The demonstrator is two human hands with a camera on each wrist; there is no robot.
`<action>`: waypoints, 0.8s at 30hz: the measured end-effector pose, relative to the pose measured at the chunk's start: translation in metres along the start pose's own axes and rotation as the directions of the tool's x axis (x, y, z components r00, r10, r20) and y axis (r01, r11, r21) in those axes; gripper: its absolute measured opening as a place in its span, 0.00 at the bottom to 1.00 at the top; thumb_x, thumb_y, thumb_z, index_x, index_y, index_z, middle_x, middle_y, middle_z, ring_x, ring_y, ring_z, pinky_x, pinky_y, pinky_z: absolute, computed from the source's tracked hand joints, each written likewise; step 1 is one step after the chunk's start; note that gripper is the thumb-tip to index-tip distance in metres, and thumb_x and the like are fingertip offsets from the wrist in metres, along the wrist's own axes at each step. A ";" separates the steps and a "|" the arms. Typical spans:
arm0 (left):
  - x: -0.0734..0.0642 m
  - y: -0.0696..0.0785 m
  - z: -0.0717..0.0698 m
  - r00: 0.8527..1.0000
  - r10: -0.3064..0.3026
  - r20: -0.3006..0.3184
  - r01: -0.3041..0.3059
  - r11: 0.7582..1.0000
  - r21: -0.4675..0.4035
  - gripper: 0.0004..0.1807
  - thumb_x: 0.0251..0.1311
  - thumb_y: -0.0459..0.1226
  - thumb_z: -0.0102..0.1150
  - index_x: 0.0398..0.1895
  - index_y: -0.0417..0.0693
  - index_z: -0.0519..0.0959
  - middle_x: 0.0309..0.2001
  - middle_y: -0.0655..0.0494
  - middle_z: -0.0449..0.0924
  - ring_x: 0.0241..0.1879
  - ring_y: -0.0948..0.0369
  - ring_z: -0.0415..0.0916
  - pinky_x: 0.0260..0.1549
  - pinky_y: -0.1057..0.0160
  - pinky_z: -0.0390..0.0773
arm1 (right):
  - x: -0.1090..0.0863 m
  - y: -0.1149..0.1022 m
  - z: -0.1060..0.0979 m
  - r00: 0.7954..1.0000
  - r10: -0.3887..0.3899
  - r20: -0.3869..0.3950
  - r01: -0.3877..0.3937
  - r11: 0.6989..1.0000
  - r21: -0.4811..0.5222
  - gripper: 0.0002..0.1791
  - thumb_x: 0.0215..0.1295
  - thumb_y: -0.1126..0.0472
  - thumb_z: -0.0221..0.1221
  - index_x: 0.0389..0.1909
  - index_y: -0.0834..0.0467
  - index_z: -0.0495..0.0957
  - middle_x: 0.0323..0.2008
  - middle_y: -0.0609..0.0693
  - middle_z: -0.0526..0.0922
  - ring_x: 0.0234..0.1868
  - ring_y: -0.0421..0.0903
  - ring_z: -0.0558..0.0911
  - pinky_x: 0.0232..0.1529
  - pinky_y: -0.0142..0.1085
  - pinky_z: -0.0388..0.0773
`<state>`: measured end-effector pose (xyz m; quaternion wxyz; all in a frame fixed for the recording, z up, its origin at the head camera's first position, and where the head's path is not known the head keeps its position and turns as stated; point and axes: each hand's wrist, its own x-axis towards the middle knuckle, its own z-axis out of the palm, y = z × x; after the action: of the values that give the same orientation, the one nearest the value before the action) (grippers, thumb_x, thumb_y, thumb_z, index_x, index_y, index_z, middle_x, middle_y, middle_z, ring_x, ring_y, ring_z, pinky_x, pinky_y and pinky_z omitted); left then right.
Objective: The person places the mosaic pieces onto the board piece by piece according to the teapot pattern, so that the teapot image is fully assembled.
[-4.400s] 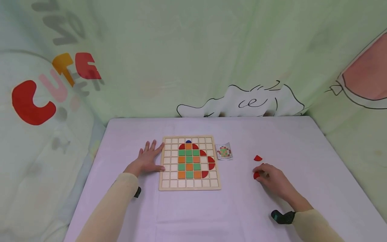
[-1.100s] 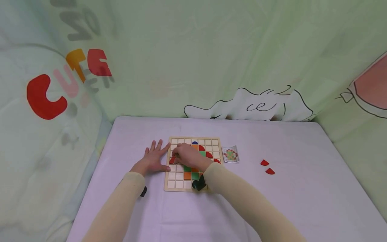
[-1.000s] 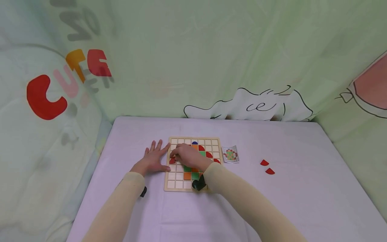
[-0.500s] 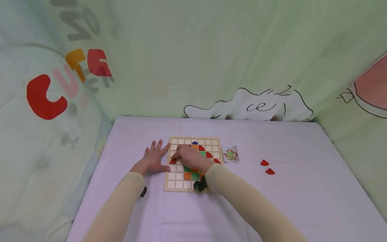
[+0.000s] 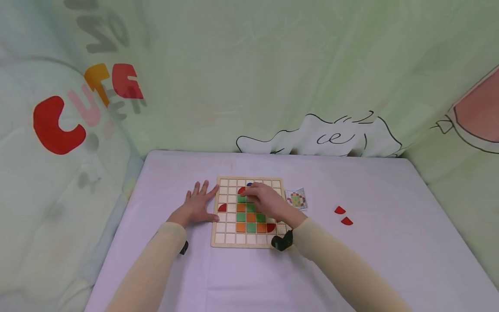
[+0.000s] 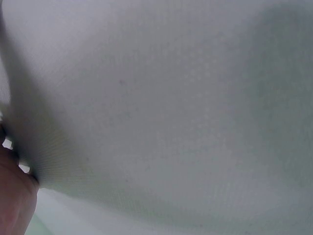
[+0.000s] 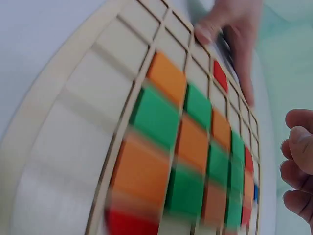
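A wooden grid board (image 5: 231, 243) lies on the table, bearing green and orange square tiles and red quarter-circle tiles. Spread wide, my left hand (image 5: 196, 208) touches the board's left edge with thumb and index finger. One red quarter-circle tile (image 5: 222, 207) sits in the leftmost column, beside that hand. My right hand (image 5: 269, 201) hovers over the upper middle of the board and covers some tiles. In the right wrist view its fingers (image 7: 298, 142) are loosely bent, with nothing between them. Pale cloth fills most of the left wrist view.
A small pattern card (image 5: 297, 199) lies right of the board. Farther right on the cloth-covered table (image 5: 390, 242) are two loose red quarter-circle tiles (image 5: 340, 210). Curtains stand behind and at both sides.
Earlier, my right hand took a red tile at the right and brought it to the leftmost column. Now it has let go and moved rightward. My left hand keeps its place.
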<state>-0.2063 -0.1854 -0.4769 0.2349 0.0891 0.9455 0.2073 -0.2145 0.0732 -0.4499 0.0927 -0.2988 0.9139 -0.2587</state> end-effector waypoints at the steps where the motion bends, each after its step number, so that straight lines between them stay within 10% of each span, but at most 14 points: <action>1: -0.001 0.001 -0.001 1.000 -0.003 -0.002 0.003 1.000 0.002 0.59 0.56 0.49 0.74 0.84 0.52 0.46 0.84 0.40 0.30 0.82 0.39 0.22 0.78 0.34 0.32 | -0.007 0.006 -0.004 1.000 0.024 -0.017 -0.024 1.000 0.010 0.14 0.74 0.67 0.57 0.55 0.59 0.85 0.47 0.53 0.85 0.46 0.48 0.80 0.54 0.44 0.82; 15: -0.004 0.005 -0.001 1.000 0.003 0.009 -0.004 1.000 0.006 0.58 0.57 0.49 0.74 0.84 0.51 0.47 0.83 0.39 0.31 0.82 0.38 0.23 0.78 0.34 0.32 | -0.123 0.105 -0.046 0.931 0.280 -0.236 -0.280 0.959 0.032 0.14 0.70 0.71 0.60 0.54 0.64 0.84 0.44 0.57 0.85 0.39 0.47 0.77 0.37 0.33 0.77; 24: 0.005 -0.004 0.006 1.000 0.016 0.006 -0.015 1.000 -0.013 0.58 0.57 0.49 0.73 0.84 0.53 0.45 0.84 0.40 0.28 0.82 0.39 0.20 0.77 0.35 0.29 | -0.185 0.145 -0.061 0.862 0.447 -0.241 -0.448 0.892 0.052 0.16 0.73 0.67 0.57 0.58 0.67 0.79 0.46 0.62 0.82 0.39 0.52 0.80 0.32 0.31 0.77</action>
<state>-0.2077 -0.1859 -0.4852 0.2367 0.0954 0.9426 0.2152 -0.1578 0.3078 -0.4723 0.0352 -0.0446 0.9633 -0.2623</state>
